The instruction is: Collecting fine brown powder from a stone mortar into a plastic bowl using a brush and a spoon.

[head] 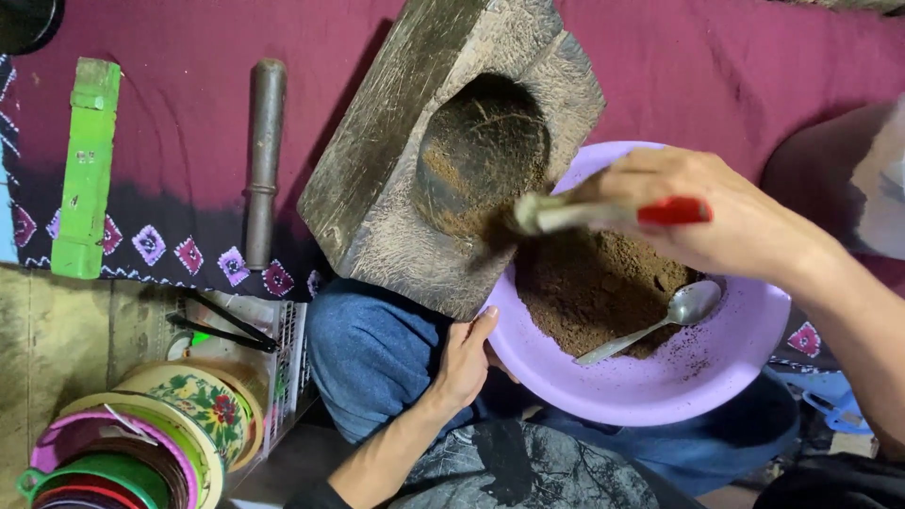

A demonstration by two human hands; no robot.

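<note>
Left hand [464, 363] grips bowl [660, 386] rim, steadying it; right hand [716, 212] holds brush [603, 213], sweeping mortar [452, 141] powder [594, 287] into bowl.

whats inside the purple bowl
The purple bowl holds a heap of brown powder with a metal spoon lying in it. The right hand covers the far rim.

Bare forearms, no sleeves; blue denim trousers [377, 353], dark patterned top [528, 467].
</note>
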